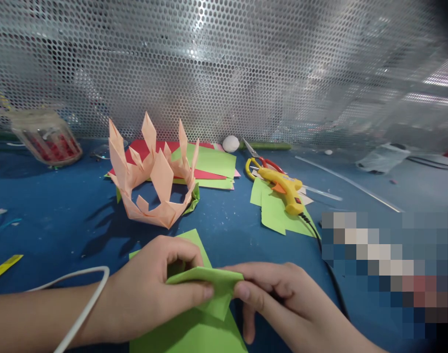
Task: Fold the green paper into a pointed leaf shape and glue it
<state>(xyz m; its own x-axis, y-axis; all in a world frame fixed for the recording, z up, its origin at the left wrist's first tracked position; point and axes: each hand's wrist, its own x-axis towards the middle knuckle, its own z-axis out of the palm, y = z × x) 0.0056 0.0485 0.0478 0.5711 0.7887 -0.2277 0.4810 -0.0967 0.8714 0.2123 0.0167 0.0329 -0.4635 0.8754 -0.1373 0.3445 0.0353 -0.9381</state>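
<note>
Between both hands is a small folded piece of green paper (224, 306). My left hand (154, 289) pinches its left part, thumb in front and fingers curled behind. At its right corner, the thumb and fingers of my right hand (279, 299) close on the same piece. Beneath the hands lies a larger green sheet (187, 333) on the blue table (224, 211). Just beyond stands a peach folded-paper crown (161, 176) with tall pointed tips. A bit of green folded paper shows at its right side.
A yellow glue gun (288, 189) rests on green paper scraps (271, 215), its black cord running forward on the right. Behind it are scissors (259, 162) and a white egg-shaped ball (230, 143). A glass jar (49, 137) leans at left. Perforated metal (224, 63) closes the back.
</note>
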